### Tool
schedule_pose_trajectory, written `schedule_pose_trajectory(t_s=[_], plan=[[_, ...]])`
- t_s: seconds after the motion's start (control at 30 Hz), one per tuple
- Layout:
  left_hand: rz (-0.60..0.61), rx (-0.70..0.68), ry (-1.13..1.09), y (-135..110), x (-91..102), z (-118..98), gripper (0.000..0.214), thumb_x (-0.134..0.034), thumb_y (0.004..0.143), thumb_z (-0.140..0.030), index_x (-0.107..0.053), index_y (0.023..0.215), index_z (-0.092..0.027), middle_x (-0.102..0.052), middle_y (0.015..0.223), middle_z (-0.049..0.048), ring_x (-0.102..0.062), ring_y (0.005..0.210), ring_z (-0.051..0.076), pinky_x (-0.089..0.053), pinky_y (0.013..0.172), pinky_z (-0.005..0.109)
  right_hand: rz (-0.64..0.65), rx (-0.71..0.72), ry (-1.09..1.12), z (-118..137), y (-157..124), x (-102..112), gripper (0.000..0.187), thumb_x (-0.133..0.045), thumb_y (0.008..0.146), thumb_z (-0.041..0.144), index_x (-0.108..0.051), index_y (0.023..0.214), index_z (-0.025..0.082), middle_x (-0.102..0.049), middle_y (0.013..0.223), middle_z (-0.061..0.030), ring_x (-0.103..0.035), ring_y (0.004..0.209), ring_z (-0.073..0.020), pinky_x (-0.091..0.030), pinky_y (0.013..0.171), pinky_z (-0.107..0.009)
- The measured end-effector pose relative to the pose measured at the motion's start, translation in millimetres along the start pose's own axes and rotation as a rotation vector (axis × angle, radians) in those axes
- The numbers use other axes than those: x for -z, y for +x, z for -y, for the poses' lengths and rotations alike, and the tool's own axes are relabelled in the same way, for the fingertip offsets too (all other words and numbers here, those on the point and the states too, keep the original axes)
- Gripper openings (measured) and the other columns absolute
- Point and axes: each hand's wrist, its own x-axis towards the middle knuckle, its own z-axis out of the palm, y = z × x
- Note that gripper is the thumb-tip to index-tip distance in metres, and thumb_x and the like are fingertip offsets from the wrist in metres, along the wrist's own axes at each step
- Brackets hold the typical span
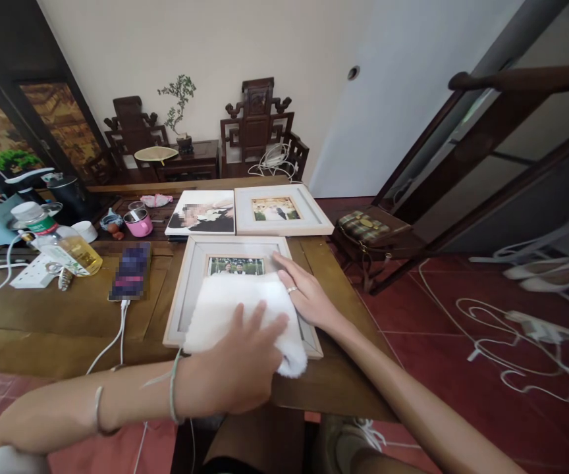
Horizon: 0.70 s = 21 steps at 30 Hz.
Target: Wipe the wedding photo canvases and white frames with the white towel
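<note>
Now wiping: left hand (pixel 238 372) spread flat on white cloth (pixel 235 306), which covers picture frame (pixel 190 276) lying at near edge of table (pixel 67 316). Right hand (pixel 304 293) open, flat on frame's right rim. Probably best: light even strokes, frame pinned — no sliding.

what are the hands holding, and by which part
Neither hand closes on anything: the left hand presses flat on the white fluffy cloth, and the right hand lies flat on the right edge of the pale wooden picture frame.
</note>
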Motion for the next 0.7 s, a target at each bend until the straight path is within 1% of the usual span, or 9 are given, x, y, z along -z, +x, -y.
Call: schedule_pose_trajectory(t_s=[0.1,0.2,0.3,0.37,0.43,0.5,0.6,0.63,0.7], plan=[[0.030,0.040,-0.028,-7.6,3.7,-2.7,0.029,-0.051,0.088,-0.023,-0.068,0.110,-0.016,-0.037,0.150,0.0124,-0.033,0.137,0.042,-0.039,0.102,0.060,0.071,0.062,-0.018,-2.0,1.4,-0.2,0.039,-0.039,0.095,0.031,-0.061,0.126,0.024,-0.053,0.141,-0.0075,-0.047,0.133,-0.0239,-0.035,0.113,-0.049],[0.032,0.121,-0.027,-1.2,-6.2,10.5,0.029,-0.050,0.086,-0.019,-0.068,0.108,-0.014,-0.038,0.149,0.0140,-0.033,0.136,0.042,-0.039,0.100,0.061,0.110,0.108,-0.058,-5.2,2.3,-1.2,0.039,-0.040,0.092,0.023,-0.064,0.123,0.022,-0.058,0.136,-0.0087,-0.049,0.131,-0.0242,-0.036,0.112,-0.051],[-0.070,0.230,0.011,13.8,-21.6,38.6,0.030,-0.050,0.082,-0.011,-0.066,0.106,-0.012,-0.036,0.150,0.0164,-0.035,0.135,0.043,-0.038,0.100,0.062,0.112,0.126,-0.094,-7.7,2.4,-2.4,0.042,-0.040,0.090,0.019,-0.060,0.127,0.017,-0.057,0.136,-0.0127,-0.049,0.131,-0.0254,-0.036,0.112,-0.051],[-0.191,0.254,0.001,27.5,-25.0,61.3,0.037,-0.048,0.078,-0.003,-0.063,0.111,-0.011,-0.036,0.150,0.0171,-0.036,0.135,0.038,-0.038,0.103,0.056,0.112,0.142,-0.104,-8.1,2.4,-2.7,0.044,-0.041,0.089,0.018,-0.057,0.130,0.016,-0.057,0.136,-0.0136,-0.049,0.131,-0.0261,-0.037,0.111,-0.051],[-0.322,0.226,-0.044,44.5,-19.8,82.4,0.045,-0.044,0.075,0.002,-0.059,0.115,-0.010,-0.037,0.149,0.0169,-0.038,0.135,0.032,-0.038,0.105,0.049,0.113,0.157,-0.110,-8.1,2.3,-2.6,0.045,-0.041,0.088,0.016,-0.057,0.130,0.018,-0.059,0.134,-0.0124,-0.050,0.128,-0.0265,-0.039,0.109,-0.051],[-0.377,0.154,-0.116,63.8,-10.1,98.9,0.044,-0.042,0.073,0.005,-0.060,0.110,-0.011,-0.048,0.140,0.0165,-0.047,0.127,0.028,-0.041,0.102,0.044,0.109,0.165,-0.115,-8.7,2.2,-2.6,0.046,-0.042,0.086,0.013,-0.057,0.129,0.021,-0.061,0.131,-0.0110,-0.052,0.126,-0.0270,-0.041,0.107,-0.052],[-0.306,0.018,-0.203,89.1,-1.2,113.7,0.035,-0.043,0.070,0.007,-0.064,0.090,-0.012,-0.067,0.107,0.0109,-0.061,0.102,0.021,-0.048,0.089,0.033,0.106,0.168,-0.111,-12.4,1.9,-3.1,0.054,-0.041,0.080,0.007,-0.056,0.130,0.022,-0.061,0.130,-0.0102,-0.051,0.127,-0.0278,-0.041,0.107,-0.053],[-0.277,-0.007,-0.214,94.5,-1.6,116.5,0.033,-0.044,0.068,0.007,-0.064,0.085,-0.013,-0.068,0.098,0.0088,-0.062,0.095,0.020,-0.049,0.085,0.031,0.108,0.170,-0.104,-14.2,1.8,-3.3,0.058,-0.041,0.077,0.004,-0.056,0.131,0.022,-0.060,0.131,-0.0097,-0.050,0.128,-0.0275,-0.039,0.108,-0.053],[-0.259,-0.006,-0.211,98.4,-6.9,120.6,0.033,-0.043,0.066,0.008,-0.063,0.082,-0.013,-0.067,0.092,0.0080,-0.062,0.091,0.019,-0.049,0.081,0.029,0.116,0.172,-0.088,-17.6,1.9,-3.7,0.066,-0.039,0.071,0.000,-0.055,0.132,0.022,-0.058,0.135,-0.0084,-0.047,0.131,-0.0262,-0.036,0.111,-0.053]])
